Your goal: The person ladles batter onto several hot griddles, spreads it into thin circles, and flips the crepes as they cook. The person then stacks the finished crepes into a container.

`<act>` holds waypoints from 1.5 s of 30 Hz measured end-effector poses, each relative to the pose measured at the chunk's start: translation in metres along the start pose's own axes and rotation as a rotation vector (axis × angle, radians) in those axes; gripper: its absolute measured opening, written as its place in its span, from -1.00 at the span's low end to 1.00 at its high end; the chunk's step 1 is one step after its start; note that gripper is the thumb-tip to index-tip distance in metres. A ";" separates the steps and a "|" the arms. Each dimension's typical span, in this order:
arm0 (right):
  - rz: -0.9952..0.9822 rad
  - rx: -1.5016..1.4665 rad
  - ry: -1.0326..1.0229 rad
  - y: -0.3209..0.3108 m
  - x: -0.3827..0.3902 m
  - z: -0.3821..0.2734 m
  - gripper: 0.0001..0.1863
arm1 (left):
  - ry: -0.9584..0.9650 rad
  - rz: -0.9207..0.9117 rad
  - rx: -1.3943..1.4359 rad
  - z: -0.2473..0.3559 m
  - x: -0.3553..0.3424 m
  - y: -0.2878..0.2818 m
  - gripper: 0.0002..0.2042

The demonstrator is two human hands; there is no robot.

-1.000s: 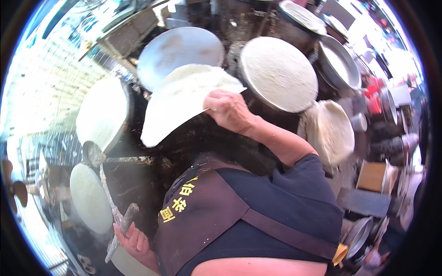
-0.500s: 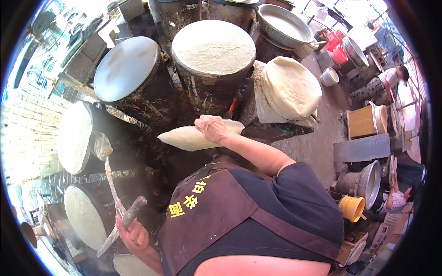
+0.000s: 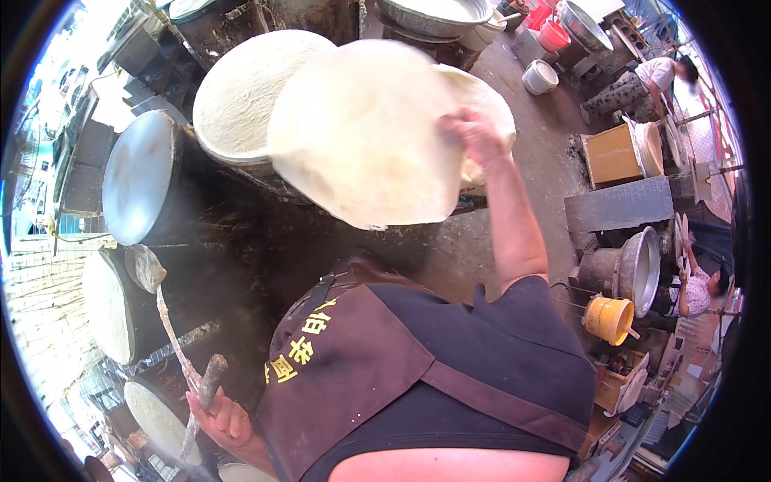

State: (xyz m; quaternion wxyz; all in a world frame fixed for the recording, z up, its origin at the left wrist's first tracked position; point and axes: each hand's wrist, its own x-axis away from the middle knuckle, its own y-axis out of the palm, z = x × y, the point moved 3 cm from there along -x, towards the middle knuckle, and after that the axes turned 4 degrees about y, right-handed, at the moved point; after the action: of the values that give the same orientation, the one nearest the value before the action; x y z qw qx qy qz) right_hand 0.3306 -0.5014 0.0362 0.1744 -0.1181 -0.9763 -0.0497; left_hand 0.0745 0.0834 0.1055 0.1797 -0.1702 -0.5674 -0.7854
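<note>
My right hand [image 3: 474, 132] is raised and pinches the edge of a large, thin, pale round flatbread [image 3: 365, 132], which hangs in the air over the drum griddles. Just behind the hand lies a stack of the same flatbreads [image 3: 491, 96]. My left hand [image 3: 221, 422] is low at the left, closed round the handles of a long ladle [image 3: 170, 333] and a short wooden stick [image 3: 210, 376]. The ladle's bowl reaches up beside a bare grey griddle [image 3: 136, 177]. A griddle covered in batter [image 3: 237, 92] sits partly behind the lifted flatbread.
Two more batter-covered griddles [image 3: 104, 305] [image 3: 157, 414] stand at the left. To the right are a yellow bucket [image 3: 608, 319], a metal basin [image 3: 642, 269], a wooden box [image 3: 612, 154] and two other people [image 3: 650, 76] [image 3: 699, 289]. Pots and a red bucket [image 3: 552, 34] stand at the back.
My right hand has lifted the flatbread higher and swung it rightward, from a flat, low position to spread wide near the stack. My left hand still holds the ladle.
</note>
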 end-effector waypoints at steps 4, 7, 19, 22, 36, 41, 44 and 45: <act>0.088 -0.346 -0.017 -0.134 -0.043 0.025 -0.73 | -0.105 -0.203 -0.048 -0.014 -0.014 0.017 -0.41; 0.177 -0.437 0.019 -0.218 -0.077 0.079 -0.67 | 0.064 0.134 0.004 -0.036 -0.016 0.038 -0.36; 0.997 0.600 -0.005 -0.278 -0.099 0.153 -0.56 | -0.026 0.084 0.280 -0.058 -0.005 0.076 -0.56; 1.139 1.190 -0.198 -0.207 -0.058 0.081 -0.50 | 0.364 0.298 0.053 -0.054 0.013 0.059 -0.56; -0.057 0.733 -0.539 0.148 0.004 0.101 -0.80 | 0.177 0.156 0.185 -0.019 0.067 -0.062 -0.55; -0.124 0.772 -0.477 0.130 -0.044 0.065 -0.88 | 0.266 0.345 0.013 -0.073 0.059 -0.020 -0.52; -0.207 1.012 -0.738 0.156 -0.034 0.056 -0.89 | 0.280 0.381 -0.035 -0.074 0.062 -0.016 -0.51; -0.246 0.988 -0.733 0.169 -0.027 0.050 -0.89 | 0.284 0.394 -0.041 -0.074 0.062 -0.014 -0.51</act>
State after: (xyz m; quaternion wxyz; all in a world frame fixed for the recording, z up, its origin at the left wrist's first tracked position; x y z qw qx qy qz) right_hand 0.3802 -0.3366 -0.0108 -0.1446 0.0803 -0.8868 0.4316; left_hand 0.0088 0.0117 0.1011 0.4041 -0.1691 -0.4762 -0.7624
